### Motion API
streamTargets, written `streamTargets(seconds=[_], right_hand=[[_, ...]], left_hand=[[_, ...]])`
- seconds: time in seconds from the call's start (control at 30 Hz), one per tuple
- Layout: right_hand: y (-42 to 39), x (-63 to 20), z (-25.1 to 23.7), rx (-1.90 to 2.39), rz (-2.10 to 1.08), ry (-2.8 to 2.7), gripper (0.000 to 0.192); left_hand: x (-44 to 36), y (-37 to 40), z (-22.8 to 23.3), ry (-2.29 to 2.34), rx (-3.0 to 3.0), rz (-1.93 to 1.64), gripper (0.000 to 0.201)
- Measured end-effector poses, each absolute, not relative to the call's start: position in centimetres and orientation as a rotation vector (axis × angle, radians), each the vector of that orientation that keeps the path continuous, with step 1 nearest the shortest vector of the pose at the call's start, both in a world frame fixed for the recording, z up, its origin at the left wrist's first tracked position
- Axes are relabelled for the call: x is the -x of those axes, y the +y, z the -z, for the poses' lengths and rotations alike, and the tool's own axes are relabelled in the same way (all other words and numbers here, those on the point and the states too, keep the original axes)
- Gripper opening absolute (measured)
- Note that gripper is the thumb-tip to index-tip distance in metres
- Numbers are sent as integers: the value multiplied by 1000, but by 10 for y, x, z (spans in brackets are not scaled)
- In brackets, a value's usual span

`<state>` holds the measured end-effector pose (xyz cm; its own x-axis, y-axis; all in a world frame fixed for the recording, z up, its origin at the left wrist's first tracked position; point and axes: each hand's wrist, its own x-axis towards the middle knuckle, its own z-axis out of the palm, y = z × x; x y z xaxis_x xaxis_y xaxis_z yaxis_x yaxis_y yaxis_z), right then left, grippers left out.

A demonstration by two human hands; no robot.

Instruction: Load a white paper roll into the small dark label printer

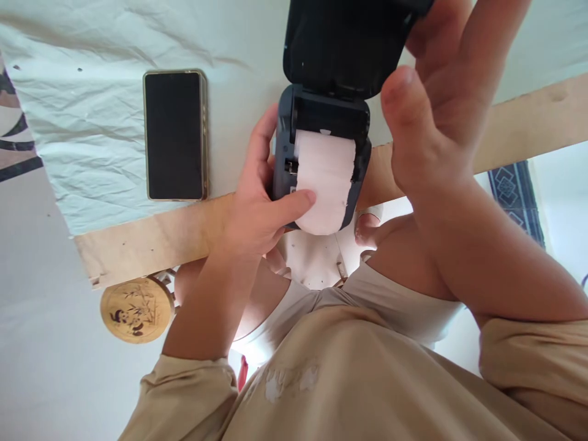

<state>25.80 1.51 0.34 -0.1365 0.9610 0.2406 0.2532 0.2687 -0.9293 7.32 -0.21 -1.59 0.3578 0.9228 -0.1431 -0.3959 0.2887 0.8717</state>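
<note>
A small dark label printer [283, 141] is held over the table's front edge, its black lid [340, 46] swung up and away from me. Inside lies white paper [324, 165], its free end hanging over the front of the body. My left hand [261, 202] is closed around the printer's left side, with the thumb pressing on the paper. At the lid's right edge is my right hand [436, 104]. Its fingers bend against the lid near the top of the view, while the thumb stands apart from it. The fingertips behind the lid are partly hidden.
A phone-like device with a dark screen [174, 135] lies left of the printer on a pale, wrinkled cloth [101, 122]. The table's wooden edge [156, 242] runs beneath my forearms. A round wooden stool [136, 309] with a panda picture stands at lower left.
</note>
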Motion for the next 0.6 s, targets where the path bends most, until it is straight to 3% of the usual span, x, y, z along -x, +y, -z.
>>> streamTargets(seconds=[0.13,0.43,0.6], right_hand=[[14,-248,-6,1009,-655,-1513,22],[12,-257,4,886,-626,-1981,30],[7,-254,6,936,-731,-1845,25]], left_hand=[[-74,-3,15,772,-857,-1005,75],[-75,-6,19,795,-809,-1059,79],[-76,-5,21,716,-813,-1081,79]])
